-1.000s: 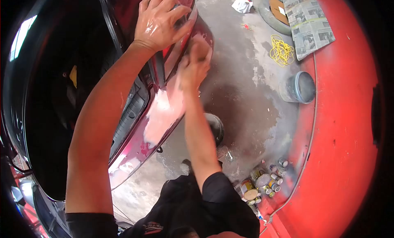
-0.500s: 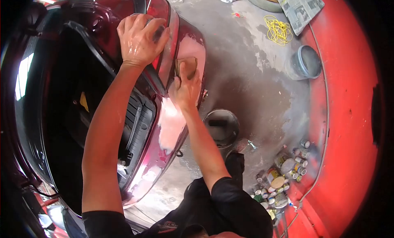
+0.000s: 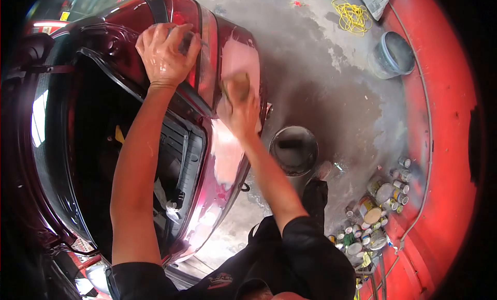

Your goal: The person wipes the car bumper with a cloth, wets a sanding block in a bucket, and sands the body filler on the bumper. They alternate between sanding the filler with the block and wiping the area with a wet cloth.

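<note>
Right hand (image 3: 244, 111): holding the blurred brown pad (image 3: 231, 86), its twelve o'clock, against pale patch (image 3: 240, 54)!
Left hand (image 3: 165, 54): right hand's ten o'clock, curled by the taillight (image 3: 208, 51); can't tell the grip.
Bucket (image 3: 295, 174): four o'clock!

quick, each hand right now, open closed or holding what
Left hand: fingers bent over a dark thing by the tail light; firm grip cannot be told.
Right hand: holding a blurred brown pad at the pale patch.
</note>
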A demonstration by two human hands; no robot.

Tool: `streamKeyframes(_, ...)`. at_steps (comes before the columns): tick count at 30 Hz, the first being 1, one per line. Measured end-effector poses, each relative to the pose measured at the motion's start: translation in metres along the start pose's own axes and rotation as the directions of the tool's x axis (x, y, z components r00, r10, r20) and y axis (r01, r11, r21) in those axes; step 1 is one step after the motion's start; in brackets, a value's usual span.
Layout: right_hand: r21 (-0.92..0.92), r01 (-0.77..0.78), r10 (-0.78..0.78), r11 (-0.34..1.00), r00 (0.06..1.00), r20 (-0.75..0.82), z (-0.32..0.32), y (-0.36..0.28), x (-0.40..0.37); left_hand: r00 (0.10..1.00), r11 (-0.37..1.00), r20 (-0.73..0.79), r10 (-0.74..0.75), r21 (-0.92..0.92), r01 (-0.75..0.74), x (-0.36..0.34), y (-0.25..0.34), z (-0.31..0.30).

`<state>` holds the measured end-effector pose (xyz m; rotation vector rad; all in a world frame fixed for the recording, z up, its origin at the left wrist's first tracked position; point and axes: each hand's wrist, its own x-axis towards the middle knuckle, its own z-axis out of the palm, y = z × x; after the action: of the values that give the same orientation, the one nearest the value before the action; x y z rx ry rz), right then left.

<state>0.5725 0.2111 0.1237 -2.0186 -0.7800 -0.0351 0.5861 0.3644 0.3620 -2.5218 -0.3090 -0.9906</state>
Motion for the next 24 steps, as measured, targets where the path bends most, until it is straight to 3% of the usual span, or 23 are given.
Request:
streamKeyframes(4, 0.077, -0.1, 0.094, 0.992, 0.993, 0.075, 0.001, 0.006, 0.117, 1.0, 1.0, -0.003, 0.012, 0.015, -0.012, -0.002, -0.002, 0.003)
streamKeyframes(7, -0.008, -0.13, 0.129, 0.991, 0.99, -0.061, 0.017, -0.004, 0.103, 1.0, 1.0, -0.013, 0.019, 0.01, -0.019, -0.002, -0.002, 0.003)
streamKeyframes(10, 0.024, -0.14, 0.14, 0.99, 0.99, -0.001, 0.015, -0.019, -0.003, 1.0, 1.0, -0.019, -0.002, 0.017, 0.003, -0.002, 0.0, 0.003)
streamKeyframes(13, -0.008, -0.21, 0.21, 0.978, 0.975, 0.072, 0.004, -0.028, -0.005, 0.999, 0.999, -0.021, 0.025, 0.024, -0.024, -0.002, -0.002, 0.003)
streamKeyframes(14, -0.015, -0.16, 0.16, 0.987, 0.986, -0.038, 0.008, -0.025, 0.017, 1.0, 0.999, -0.017, 0.024, 0.023, -0.023, -0.005, -0.003, 0.004)
streamKeyframes(16, -0.086, -0.166, 0.159, 0.982, 0.984, -0.081, 0.03, -0.008, 0.08, 0.999, 0.999, -0.024, 0.031, 0.027, -0.031, -0.005, -0.006, 0.007)
streamKeyframes(19, 0.046, -0.24, 0.232, 0.97, 0.963, 0.138, 0.014, 0.004, 0.124, 0.998, 0.999, -0.053, 0.043, 0.016, -0.042, -0.005, -0.008, 0.008)
streamKeyframes(21, 0.141, -0.056, 0.061, 0.988, 0.998, -0.027, 0.005, 0.004, 0.081, 0.999, 0.999, -0.028, 0.02, 0.028, -0.019, -0.007, -0.005, 0.005)
streamKeyframes(23, -0.04, 0.037, -0.041, 0.999, 0.995, -0.089, 0.034, 0.02, 0.002, 1.0, 1.0, -0.028, 0.009, 0.025, -0.008, -0.002, -0.004, 0.006)
streamKeyframes(24, 0.031, 0.026, -0.023, 0.999, 0.996, -0.091, 0.024, 0.015, -0.033, 1.0, 1.0, -0.027, 0.005, 0.019, -0.005, -0.002, -0.004, 0.006)
